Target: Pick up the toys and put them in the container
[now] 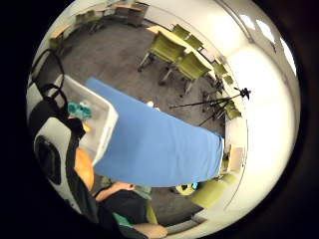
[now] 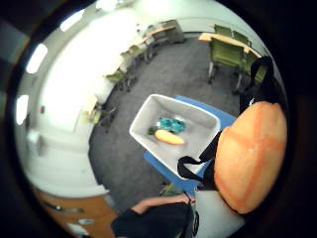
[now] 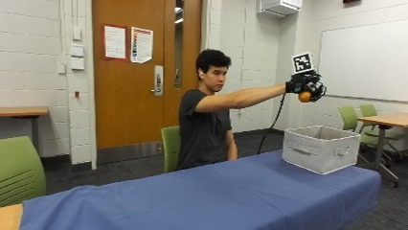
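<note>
While curled round the orange toy [image 3: 305, 97] above the container [image 3: 319, 148], right hand [image 3: 305, 85] cupping something seemingly light, soft, round: best gripped across its middle

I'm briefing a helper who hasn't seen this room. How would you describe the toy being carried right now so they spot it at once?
Find the long table with the blue cloth and the grey fabric bin at its far end. High above that bin, the gloved right hand grips an orange ball. It is the only toy in the air; the others, a yellow one and a teal one, lie inside the bin.
</note>
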